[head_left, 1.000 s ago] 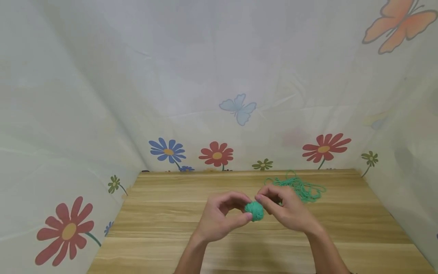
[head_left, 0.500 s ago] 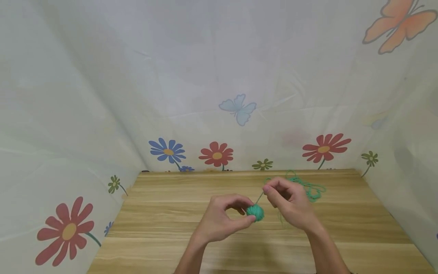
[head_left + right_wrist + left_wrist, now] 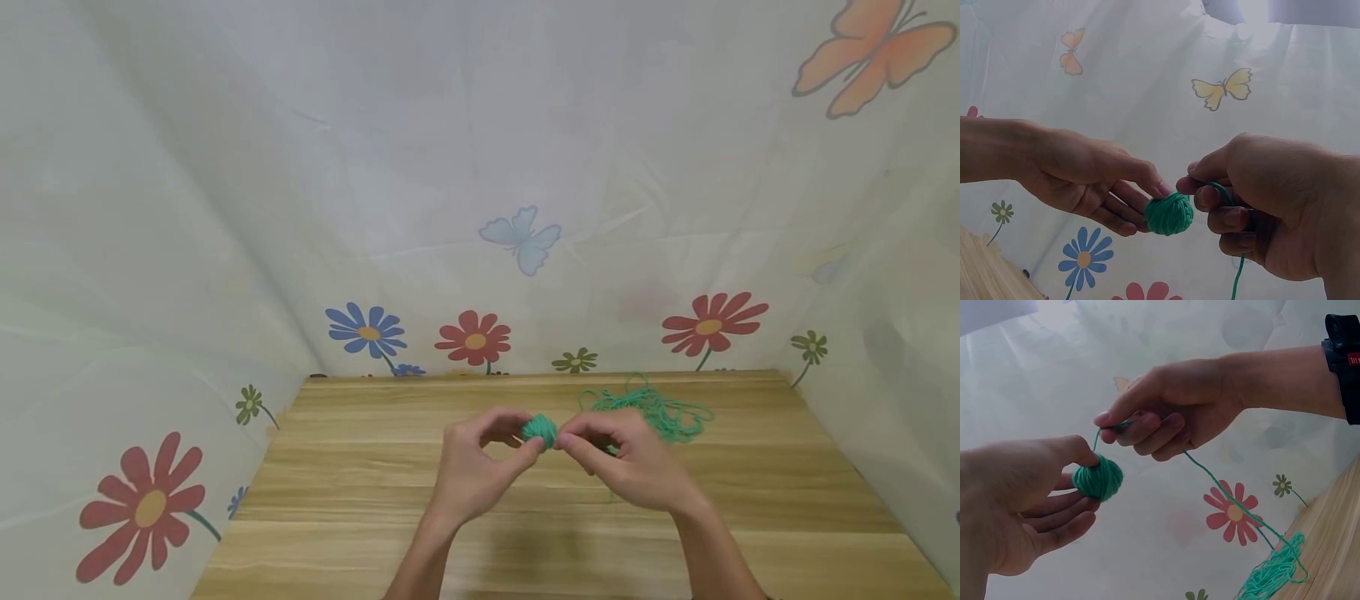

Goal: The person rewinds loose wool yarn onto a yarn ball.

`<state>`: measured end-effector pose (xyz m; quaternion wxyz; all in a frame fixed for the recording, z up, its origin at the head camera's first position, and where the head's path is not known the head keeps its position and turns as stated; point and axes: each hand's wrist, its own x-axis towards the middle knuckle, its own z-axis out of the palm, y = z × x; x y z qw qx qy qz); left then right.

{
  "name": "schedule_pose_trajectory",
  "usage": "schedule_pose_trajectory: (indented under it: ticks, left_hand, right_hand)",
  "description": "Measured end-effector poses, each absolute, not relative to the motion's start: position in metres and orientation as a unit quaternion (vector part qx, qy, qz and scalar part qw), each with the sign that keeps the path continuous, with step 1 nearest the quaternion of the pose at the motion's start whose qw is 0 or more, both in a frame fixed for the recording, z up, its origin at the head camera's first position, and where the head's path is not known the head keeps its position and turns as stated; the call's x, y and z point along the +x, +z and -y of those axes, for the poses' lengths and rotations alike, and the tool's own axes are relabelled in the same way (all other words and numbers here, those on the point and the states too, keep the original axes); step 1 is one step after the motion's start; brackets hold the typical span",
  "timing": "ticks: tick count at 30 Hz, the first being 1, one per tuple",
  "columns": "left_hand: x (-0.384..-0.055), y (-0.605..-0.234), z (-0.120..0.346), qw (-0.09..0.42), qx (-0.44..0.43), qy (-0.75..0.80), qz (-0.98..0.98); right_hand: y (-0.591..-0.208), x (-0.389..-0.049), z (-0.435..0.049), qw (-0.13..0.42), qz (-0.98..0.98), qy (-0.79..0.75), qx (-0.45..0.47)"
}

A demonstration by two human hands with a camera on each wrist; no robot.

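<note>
The left hand lies to the left of the green yarn ball and pinches it between thumb and fingers, keeping it off the wooden table. The right hand, just to the ball's right, pinches the yarn strand between thumb and forefinger, its other fingers curled; a black band circles that wrist. The hands are apart, a short length of yarn running from the ball to the right fingertips. From the right hand the strand trails down to a loose yarn heap, which lies tangled on the table beyond the ball and to its right. Farthest off, behind the ball, hangs a pale curtain printed with flowers and butterflies, a blue butterfly almost straight beyond the ball
</note>
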<state>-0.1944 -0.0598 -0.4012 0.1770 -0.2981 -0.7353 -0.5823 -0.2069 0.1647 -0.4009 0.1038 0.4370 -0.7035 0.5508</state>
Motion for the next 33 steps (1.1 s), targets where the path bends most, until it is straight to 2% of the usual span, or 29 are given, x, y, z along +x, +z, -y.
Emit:
schedule_pose_trajectory:
  ticks: [4, 11, 18, 27, 33]
  left_hand:
    - [-0.193, -0.399, 0.059, 0.186, -0.282, -0.600, 0.725]
    - [-0.205, -0.416, 0.061, 0.175, -0.262, -0.636, 0.704]
    - [-0.206, -0.421, 0.062, 0.132, -0.321, -0.703, 0.620]
    - [-0.200, -0.417, 0.066, 0.052, -0.413, -0.698, 0.583]
    - [-0.198, -0.415, 0.068, 0.030, -0.433, -0.653, 0.621]
  right_hand:
    - [-0.394, -0.203, -0.160, 0.110, 0.703, 0.532, 0.459]
    - [-0.380, -0.196, -0.154, 0.100, 0.694, 0.507, 0.502]
    - [-0.395, -0.204, -0.156, 0.069, 0.698, 0.492, 0.516]
    - [-0.405, -0.211, -0.167, 0.034, 0.743, 0.499, 0.445]
    - [-0.402, -0.210, -0.170, 0.026, 0.767, 0.507, 0.392]
